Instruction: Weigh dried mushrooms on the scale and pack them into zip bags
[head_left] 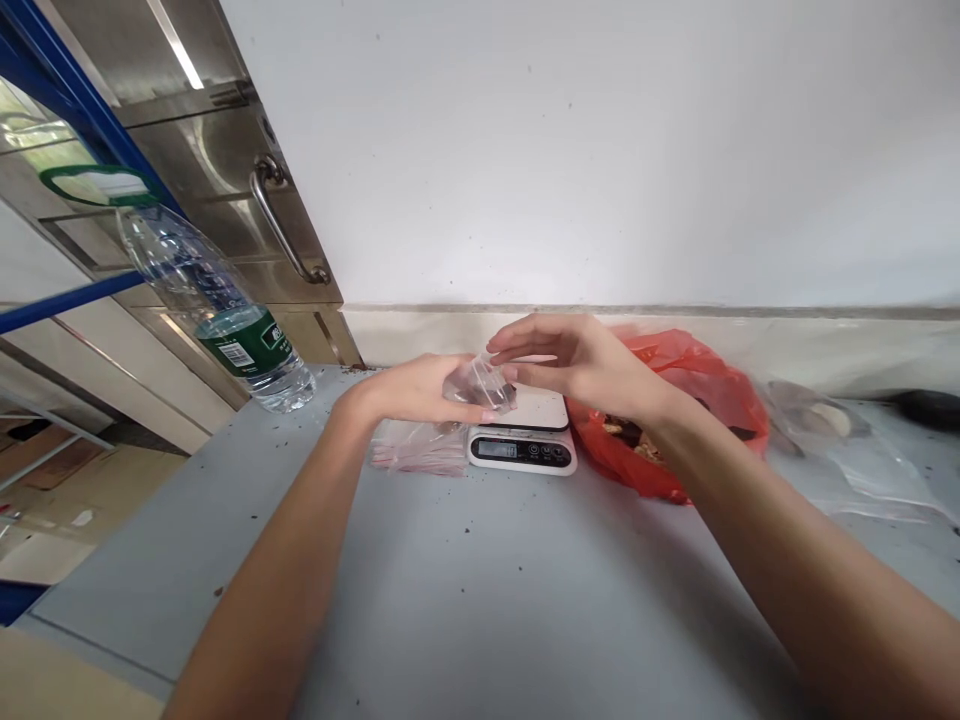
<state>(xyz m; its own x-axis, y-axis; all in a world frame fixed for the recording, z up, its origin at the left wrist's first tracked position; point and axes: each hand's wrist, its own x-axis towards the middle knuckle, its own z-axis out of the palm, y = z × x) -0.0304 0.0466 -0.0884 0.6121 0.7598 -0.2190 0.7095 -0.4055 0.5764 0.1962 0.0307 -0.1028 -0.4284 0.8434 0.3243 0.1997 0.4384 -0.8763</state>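
Just above the scale [523, 441], the small clear bag [484, 385] is hanging between both hands, held clear of the weighing plate. The left hand [420, 393] is closing around its lower side, fingers curled under it, while the right hand [581, 365] is pinching its upper edge between thumb and outstretched fingers. The scale is sitting on a grey worktop [480, 580] that is carrying a scatter of dark crumbs, most of them toward the left and the back. The worktop is running up to a low pale ledge, and a plain white wall [600, 150] is rising behind it. A steel cabinet [225, 150] with a curved handle is standing at the left, with blue framing beside it and a tan floor showing below. Just left of the scale, a stack of flat clear bags [418, 452] with pink strips is lying on the worktop. Just right of it, a red plastic bag [697, 385] is gaping open and showing brownish pieces inside; what they are I cannot tell. A water bottle [225, 310] with a green label is standing, or leaning, at the back left corner, partly full. Farther right, a crumpled clear bag [810, 415] is holding something pale.
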